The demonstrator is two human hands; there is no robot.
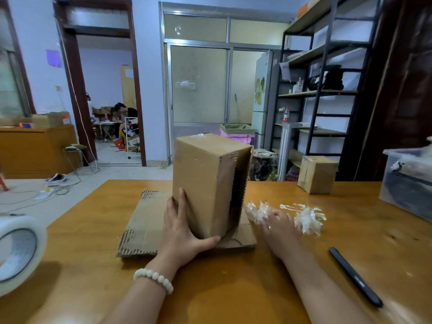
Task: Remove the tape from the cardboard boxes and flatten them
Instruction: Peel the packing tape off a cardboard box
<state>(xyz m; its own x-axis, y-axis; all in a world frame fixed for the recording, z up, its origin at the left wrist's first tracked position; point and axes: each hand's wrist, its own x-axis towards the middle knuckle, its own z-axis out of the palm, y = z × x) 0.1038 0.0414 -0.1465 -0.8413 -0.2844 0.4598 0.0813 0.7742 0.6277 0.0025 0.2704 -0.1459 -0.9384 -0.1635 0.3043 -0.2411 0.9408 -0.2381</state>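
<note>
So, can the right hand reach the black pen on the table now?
Probably yes: the black pen lies on bare table just to the right of the right hand, nearer the person, with nothing between them.

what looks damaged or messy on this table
The upright box has a ragged, torn right edge with a dark gap open along it. The flattened cardboard beneath it shows ripped, exposed corrugation at its near left corner. Crumpled tape wads lie loose on the table by the right hand.
</note>
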